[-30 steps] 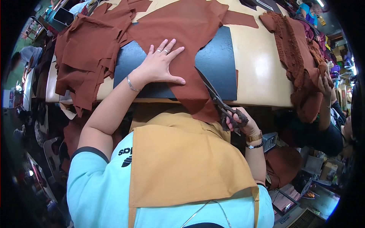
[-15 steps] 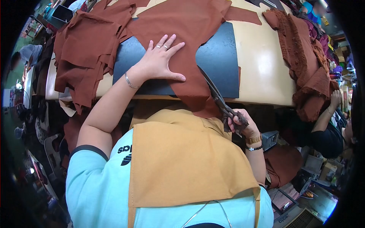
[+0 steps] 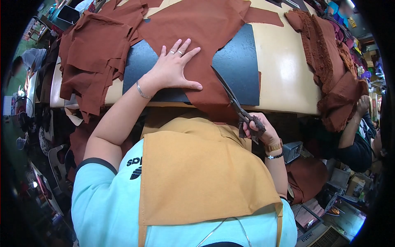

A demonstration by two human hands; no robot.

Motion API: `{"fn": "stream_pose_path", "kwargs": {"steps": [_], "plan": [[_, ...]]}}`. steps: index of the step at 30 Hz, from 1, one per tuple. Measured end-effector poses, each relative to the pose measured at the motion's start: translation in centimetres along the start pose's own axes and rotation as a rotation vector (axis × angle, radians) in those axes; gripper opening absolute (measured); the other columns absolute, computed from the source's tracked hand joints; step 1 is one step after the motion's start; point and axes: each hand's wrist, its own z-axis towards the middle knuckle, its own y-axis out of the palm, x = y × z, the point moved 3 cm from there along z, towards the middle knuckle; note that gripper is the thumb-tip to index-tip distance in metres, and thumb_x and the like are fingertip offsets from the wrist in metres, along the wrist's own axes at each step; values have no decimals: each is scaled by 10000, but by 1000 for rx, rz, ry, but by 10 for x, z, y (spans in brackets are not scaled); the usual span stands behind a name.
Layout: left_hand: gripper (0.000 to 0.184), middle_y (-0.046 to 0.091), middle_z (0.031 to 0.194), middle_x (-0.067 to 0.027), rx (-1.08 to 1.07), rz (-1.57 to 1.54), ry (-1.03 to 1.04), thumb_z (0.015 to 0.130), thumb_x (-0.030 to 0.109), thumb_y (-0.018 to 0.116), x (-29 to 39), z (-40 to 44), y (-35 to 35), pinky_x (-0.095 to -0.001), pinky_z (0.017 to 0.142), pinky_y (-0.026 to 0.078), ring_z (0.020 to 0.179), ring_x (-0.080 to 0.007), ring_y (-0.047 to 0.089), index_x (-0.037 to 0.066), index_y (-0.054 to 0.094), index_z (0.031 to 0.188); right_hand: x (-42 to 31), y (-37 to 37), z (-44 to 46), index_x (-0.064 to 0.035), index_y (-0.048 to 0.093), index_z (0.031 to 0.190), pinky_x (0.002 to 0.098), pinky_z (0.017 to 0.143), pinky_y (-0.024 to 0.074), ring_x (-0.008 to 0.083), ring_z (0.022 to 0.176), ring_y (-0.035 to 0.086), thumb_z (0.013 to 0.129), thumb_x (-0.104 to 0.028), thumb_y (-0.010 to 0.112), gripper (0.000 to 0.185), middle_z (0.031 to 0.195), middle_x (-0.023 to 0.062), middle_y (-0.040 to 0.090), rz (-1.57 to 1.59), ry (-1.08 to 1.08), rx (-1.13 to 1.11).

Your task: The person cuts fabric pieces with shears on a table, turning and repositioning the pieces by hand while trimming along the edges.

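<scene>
A large reddish-brown piece of leather (image 3: 193, 24) lies across a dark board (image 3: 240, 61), its narrow end hanging over the table's near edge. My left hand (image 3: 176, 66) rests flat on the leather with its fingers spread. In my right hand (image 3: 261, 127) is a pair of large scissors (image 3: 232, 99), gripped by handles wrapped in dark material. Their blades point up and left, lying along the leather's right edge over the board. Whether leather sits between the blades I cannot tell.
Stacked brown leather pieces (image 3: 94, 53) lie left on the cream table (image 3: 284, 61). A rough-edged brown pile (image 3: 325, 70) covers its right end, where another person's hand (image 3: 362, 106) touches it. A brown bundle (image 3: 306, 181) sits low at right.
The scissors have shifted slightly up and left, their tip now higher along the leather's edge. My right hand moved with them. My left hand stays in nearly the same place.
</scene>
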Motion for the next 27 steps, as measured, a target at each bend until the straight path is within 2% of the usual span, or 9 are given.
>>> {"fn": "stream_pose_path", "kwargs": {"steps": [6,12,27], "plan": [[1125,176,1561,-167,11,-2,-4,589,777,672,-1,-1,2,-643,1104,154,1435,-389,157,211,296,1486,2,-5,-1,-36,599,801,220,525,442,87,547,550,853,-307,705,296,626,17,583,-42,29,-18],[1155,195,1547,-200,16,-18,-30,574,824,634,1,-5,3,-660,1094,149,1436,-396,146,178,315,1477,2,-4,-6,-36,594,793,217,522,440,91,538,551,870,-276,684,268,623,20,584,-58,53,3],[1141,165,1555,-198,17,4,-128,603,786,655,19,-19,3,-704,1052,170,1432,-411,141,190,267,1495,3,1,0,-39,590,780,231,529,450,100,551,561,869,-263,683,258,624,15,571,-46,25,-7]]}}
